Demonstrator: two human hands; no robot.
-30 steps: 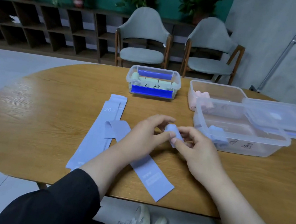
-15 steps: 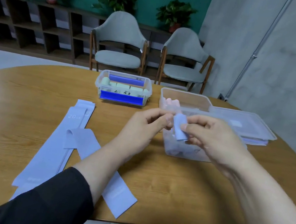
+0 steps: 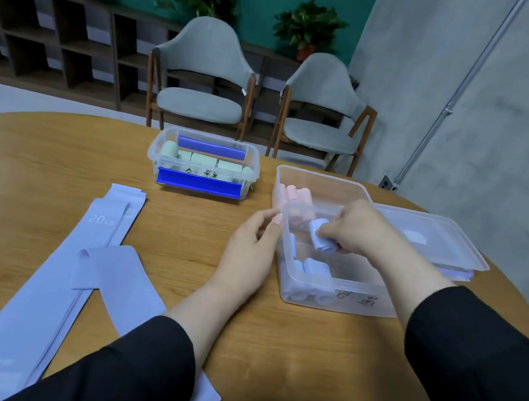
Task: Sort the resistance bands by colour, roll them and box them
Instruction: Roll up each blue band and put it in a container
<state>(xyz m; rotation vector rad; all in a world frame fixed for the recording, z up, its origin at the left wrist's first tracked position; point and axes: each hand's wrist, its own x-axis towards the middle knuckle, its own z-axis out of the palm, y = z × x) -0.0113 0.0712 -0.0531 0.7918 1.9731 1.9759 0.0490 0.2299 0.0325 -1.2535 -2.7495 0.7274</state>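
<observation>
1. Wooden table; it bears every item below.
2. Flat lilac bands; unrolled and overlapping at the near left, well apart from the boxes, one marked "20"; judged to be the work left.
3. Near clear box; open-topped, at the near right, with lilac rolls lying at its near-left end; a lid lies just beyond on the right.
4. Pink box and green box; both farther back, each holding rolls of its own colour.
5. Right hand; over the near box, fingers curled round the rolled lilac band; the roll is held just above the box interior, its long axis slanting from far-left to near-right; free floor lies directly beneath and to the right of the packed rolls, so the move judged next is a short lowering.
6. Left hand; beside the box's left wall, fingers relaxed and holding nothing; whether the fingertips touch the rim cannot be told.
</observation>
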